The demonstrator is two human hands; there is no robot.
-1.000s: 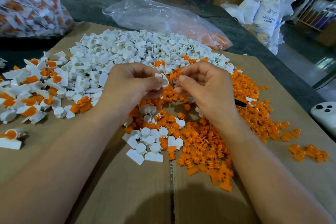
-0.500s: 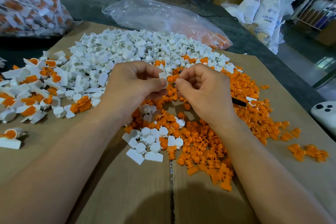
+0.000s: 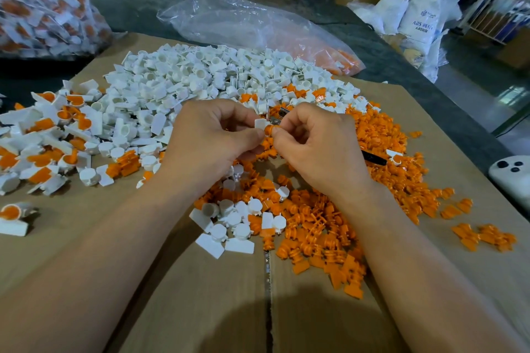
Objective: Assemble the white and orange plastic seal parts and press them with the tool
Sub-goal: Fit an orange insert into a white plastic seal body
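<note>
Change: a second ago the left hand (image 3: 218,140) only has a white part (image 3: 260,124) pinched, with the right one fiddling beside it. Half a second ago a bit of orange shows between them. Now the orange part (image 3: 268,129) sits butted right up against the white one, so the two are actually meeting.
Left hand: thumb and forefinger pinch the white part by its flat tab, other fingers curled in.
Right hand (image 3: 321,146): fingertips narrow, pinching the orange part and aiming it at the white one.
Tool (image 3: 374,158): black handle pokes out past the right hand, and a shiny metal tip (image 3: 282,112) now peeks above the right fingers, which wasn't showing earlier. Looks tucked into that same palm, can't tell how firmly.
Where the parts are: up in the air between both hands, over the spot where the white pile (image 3: 200,80) meets the orange pile (image 3: 381,140) on the cardboard (image 3: 200,295).
Done pile (image 3: 43,137): finished white-and-orange seals off to the left.
What it means: imo the fit-together step is happening right now, but I can't tell if the orange bit is fully seated. Pressing with the tool isn't done yet for this one.
Watch out: tiny parts, easy to start crooked.
</note>
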